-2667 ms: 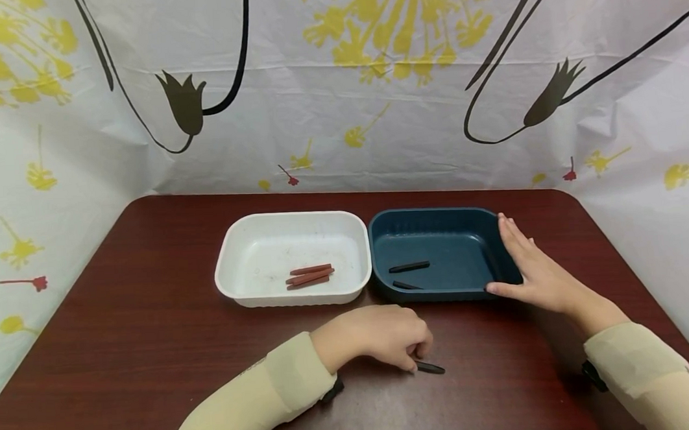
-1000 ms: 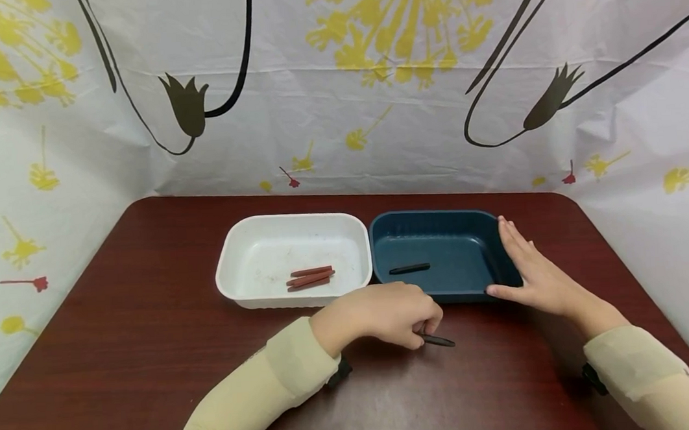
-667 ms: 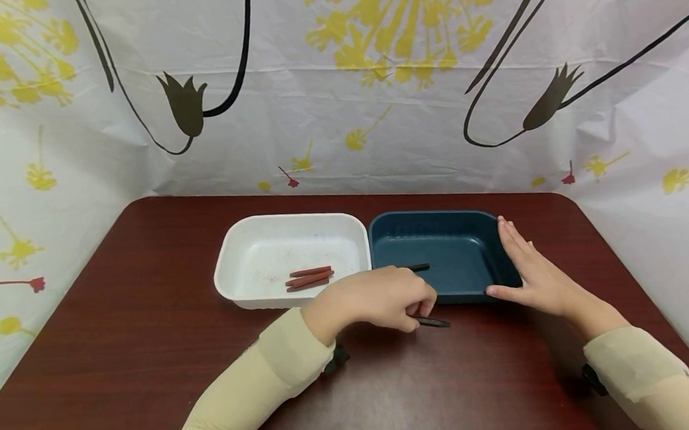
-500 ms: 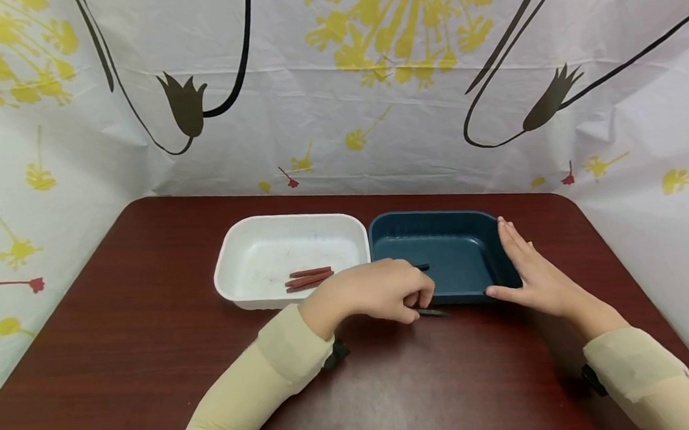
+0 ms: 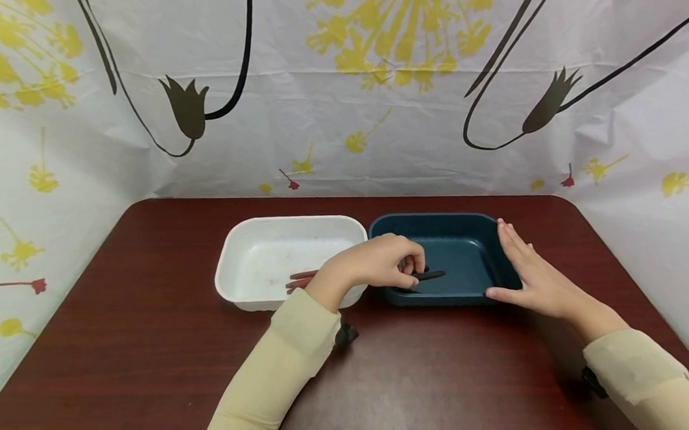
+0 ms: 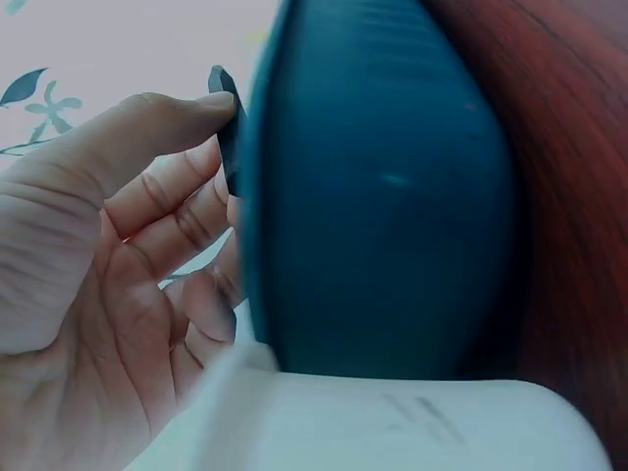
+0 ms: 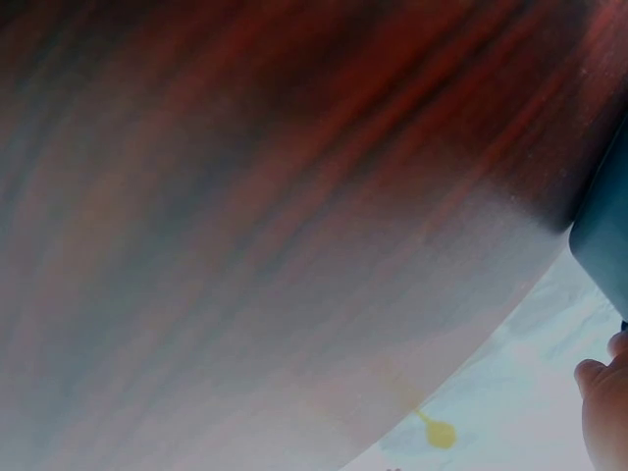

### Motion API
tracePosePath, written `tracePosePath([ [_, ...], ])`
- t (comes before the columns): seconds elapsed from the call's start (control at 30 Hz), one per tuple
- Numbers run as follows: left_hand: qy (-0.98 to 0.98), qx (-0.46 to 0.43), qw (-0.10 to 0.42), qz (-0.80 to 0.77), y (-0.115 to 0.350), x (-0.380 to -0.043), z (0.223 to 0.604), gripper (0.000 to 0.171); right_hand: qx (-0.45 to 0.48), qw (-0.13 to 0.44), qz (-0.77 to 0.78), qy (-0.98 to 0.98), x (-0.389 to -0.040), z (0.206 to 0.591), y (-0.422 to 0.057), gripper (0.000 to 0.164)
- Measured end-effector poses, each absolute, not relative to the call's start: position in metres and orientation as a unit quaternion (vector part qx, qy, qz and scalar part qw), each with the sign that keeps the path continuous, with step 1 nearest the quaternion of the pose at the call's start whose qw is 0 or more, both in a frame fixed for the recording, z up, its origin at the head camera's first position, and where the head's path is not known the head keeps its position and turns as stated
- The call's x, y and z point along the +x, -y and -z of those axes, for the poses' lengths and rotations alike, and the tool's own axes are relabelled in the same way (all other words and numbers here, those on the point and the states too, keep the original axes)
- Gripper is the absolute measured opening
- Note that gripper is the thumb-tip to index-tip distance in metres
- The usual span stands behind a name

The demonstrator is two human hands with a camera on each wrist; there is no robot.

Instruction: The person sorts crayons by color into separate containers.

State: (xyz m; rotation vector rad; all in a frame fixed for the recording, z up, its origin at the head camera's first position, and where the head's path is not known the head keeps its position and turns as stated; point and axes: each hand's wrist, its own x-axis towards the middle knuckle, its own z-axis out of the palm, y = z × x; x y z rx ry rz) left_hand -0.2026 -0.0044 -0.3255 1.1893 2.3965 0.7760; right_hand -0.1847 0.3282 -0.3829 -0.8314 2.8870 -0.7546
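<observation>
My left hand [image 5: 382, 262] is over the left part of the dark blue tray [image 5: 436, 299], pinching a black crayon [image 5: 431, 275] between thumb and fingers. In the left wrist view that crayon [image 6: 227, 147] shows a faceted, tapered end beside the tray's wall [image 6: 257, 196]. Beneath this hand, other black crayons in the tray are mostly hidden. My right hand [image 5: 537, 279] rests with spread fingers on the tray's right side, thumb at the front rim. In the right wrist view only a bit of that hand [image 7: 608, 402] shows, by the tray's outer wall [image 7: 606, 235].
A white tray [image 5: 255, 304] stands against the blue one on its left. Several reddish-brown crayons [image 5: 301, 279] lie in it, partly behind my left wrist. Both trays stand on a dark red-brown wooden table [image 5: 153, 355], with a patterned white sheet [image 5: 293, 127] around its far sides.
My left hand has picked up the black crayon from the table and carried it forward, up over the blue tray. The right hand has stayed at the tray's right side.
</observation>
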Motion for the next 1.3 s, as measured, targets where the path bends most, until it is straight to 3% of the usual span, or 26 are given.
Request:
tracePosePath([
  [0.53,-0.875,0.387,0.169,-0.235,-0.014,-0.216,0.351,0.005,-0.265,0.027,0.245,-0.932,-0.183,0.381,-0.329,0.112],
  [0.93,-0.877,0.387,0.157,-0.237,-0.012,-0.213,0.355,0.016,-0.267,0.026,0.243,-0.932,-0.184,0.383,-0.328,0.112],
  [1.3,-0.878,0.405,0.121,-0.226,0.001,-0.195,0.335,0.023,-0.272,0.026,0.244,-0.931,-0.185,0.382,-0.328,0.113],
])
